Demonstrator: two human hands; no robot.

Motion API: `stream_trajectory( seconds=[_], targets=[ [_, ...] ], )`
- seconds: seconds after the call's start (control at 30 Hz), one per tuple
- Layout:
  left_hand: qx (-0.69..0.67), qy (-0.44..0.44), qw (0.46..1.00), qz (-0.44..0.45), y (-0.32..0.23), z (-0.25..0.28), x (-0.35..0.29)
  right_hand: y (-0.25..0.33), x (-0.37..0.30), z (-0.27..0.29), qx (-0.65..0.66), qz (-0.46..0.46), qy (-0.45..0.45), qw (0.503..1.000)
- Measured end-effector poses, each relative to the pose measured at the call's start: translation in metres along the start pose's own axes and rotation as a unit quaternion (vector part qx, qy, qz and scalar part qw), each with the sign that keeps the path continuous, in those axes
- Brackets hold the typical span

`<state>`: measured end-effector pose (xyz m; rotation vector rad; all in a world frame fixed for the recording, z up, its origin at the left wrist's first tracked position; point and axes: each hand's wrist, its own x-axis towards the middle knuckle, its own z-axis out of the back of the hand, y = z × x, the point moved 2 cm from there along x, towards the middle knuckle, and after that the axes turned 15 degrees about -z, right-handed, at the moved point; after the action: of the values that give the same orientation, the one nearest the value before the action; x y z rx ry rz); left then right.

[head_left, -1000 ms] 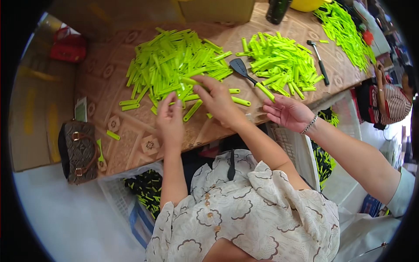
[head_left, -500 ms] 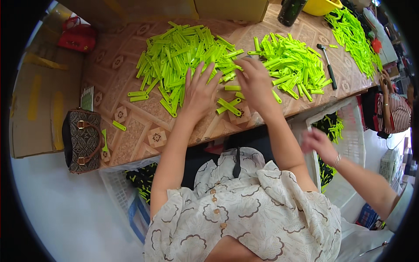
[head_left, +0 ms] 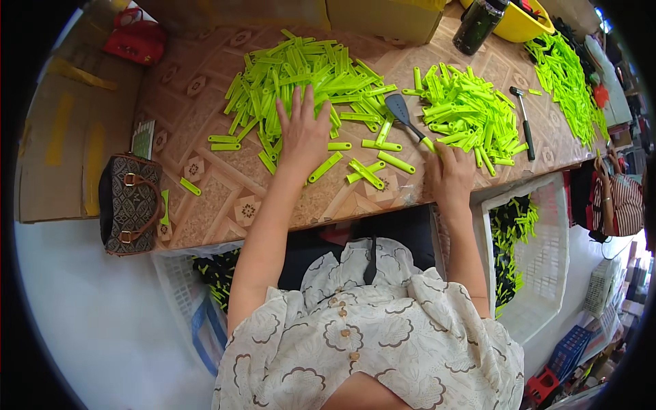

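Basically, most of the view is taken up by the tabletop (head_left: 181, 126), w/ a c'board box (head_left: 61, 150) stood at its left end. Next down in size, two white crates are seen below the near edge, one each side. The R crate (head_left: 559, 273) is part filled w/ black & green pcs, gathered toward its left side; the L crate (head_left: 172, 301) is part hidden by the edge, but a similar mix can be made out inside.

Up top, green strips are piled in 3 lots: the L heap (head_left: 294, 75) (biggest), the mid heap (head_left: 471, 109) & the far heap (head_left: 564, 89), off to the right. A yellow bowl (head_left: 512, 31), cut off by the frame, is set behind; dark stuff is held in it, kind unclear. The handbag (head_left: 130, 198) is parked at left, contents not shown.

The L grip (head_left: 305, 133) is released, fingers spread over the near side of the L heap, nothing seen held. The spatula (head_left: 396, 106) is laid btwn L heap & mid heap, blade pointed away, its green handle mostly covered by the R grip (head_left: 449, 174); whether that's clenched on it or just rested there can't be told.

Step in hand is judged to be the taking-up of the spatula; for the next move, a firm hold round the handle is prob. called for, plus a lift clear of nearby loose strips (head_left: 396, 162). Smaller still, a hammer (head_left: 523, 123) is left right of the mid heap.
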<state>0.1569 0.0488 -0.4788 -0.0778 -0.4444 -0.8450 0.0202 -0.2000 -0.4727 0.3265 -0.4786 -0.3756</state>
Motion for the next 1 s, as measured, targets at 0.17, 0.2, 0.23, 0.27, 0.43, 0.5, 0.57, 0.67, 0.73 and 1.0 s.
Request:
stream_trajectory(
  seconds=[0.17,0.2,0.23,0.27,0.43,0.5,0.57,0.67,0.73,1.0],
  targets=[
    [-0.159,-0.044,0.975,-0.151,-0.058,0.015,0.029,-0.006,-0.005,0.003,0.194,-0.109,0.041,0.974],
    [-0.157,-0.031,0.969,-0.189,-0.066,0.009,0.035,-0.011,-0.006,-0.002,0.357,-0.216,0.123,0.901],
    [-0.156,-0.032,0.969,-0.187,-0.067,0.004,0.04,-0.012,-0.005,-0.002,0.356,-0.213,0.124,0.901],
    [-0.147,0.027,0.971,-0.188,-0.067,-0.002,0.043,-0.013,-0.005,-0.005,0.464,-0.293,0.205,0.811],
    [-0.058,0.152,0.978,-0.133,-0.04,0.0,0.051,0.007,-0.009,-0.004,0.609,-0.357,0.347,0.617],
    [-0.052,0.135,0.984,-0.105,-0.021,-0.001,0.045,0.016,-0.008,-0.002,0.623,-0.358,0.349,0.601],
    [-0.029,0.139,0.986,-0.085,-0.004,-0.005,0.034,0.021,-0.008,-0.004,0.636,-0.359,0.353,0.585],
    [-0.092,0.112,0.989,-0.025,0.006,-0.002,0.022,0.023,-0.006,-0.01,0.645,-0.359,0.355,0.574],
    [-0.095,0.082,0.992,-0.026,0.008,-0.003,0.014,0.024,-0.007,-0.014,0.644,-0.353,0.354,0.578],
    [-0.257,-0.052,0.95,-0.172,-0.082,0.007,0.002,0.028,-0.013,-0.017,0.612,-0.322,0.314,0.65]
  ],
)
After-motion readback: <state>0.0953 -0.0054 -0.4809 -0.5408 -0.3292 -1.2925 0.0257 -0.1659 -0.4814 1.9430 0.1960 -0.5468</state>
